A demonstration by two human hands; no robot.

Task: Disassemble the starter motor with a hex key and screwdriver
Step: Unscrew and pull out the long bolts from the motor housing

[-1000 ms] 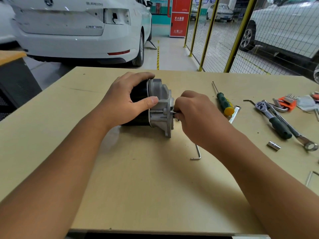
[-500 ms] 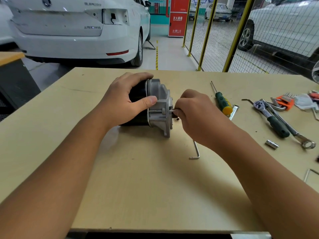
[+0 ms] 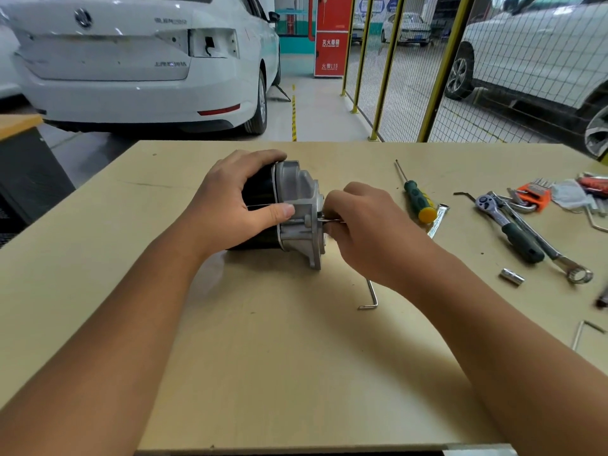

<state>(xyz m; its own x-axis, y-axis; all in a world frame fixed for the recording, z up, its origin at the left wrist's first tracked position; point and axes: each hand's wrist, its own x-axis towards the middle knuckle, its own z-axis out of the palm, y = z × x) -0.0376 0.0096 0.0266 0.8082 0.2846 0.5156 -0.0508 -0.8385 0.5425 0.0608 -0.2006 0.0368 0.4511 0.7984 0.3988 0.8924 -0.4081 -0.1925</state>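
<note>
- Bright, even daylight fills my view, with no harsh glare on the table (image 3: 296,373).
- Soft shadows lie beneath my left hand (image 3: 230,205) and under my right hand (image 3: 365,232).
- The wide lens bends the table edges and the yellow fence posts (image 3: 388,67) beyond my right hand.
- My forearms look stretched near the bottom corners.
- The white car (image 3: 131,60) beyond my left hand looks slightly soft.

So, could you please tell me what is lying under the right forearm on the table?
A silver hex key lies on the table, its short bent end pointing left. Its long shank runs up under the right hand, so its far end is covered.
</note>
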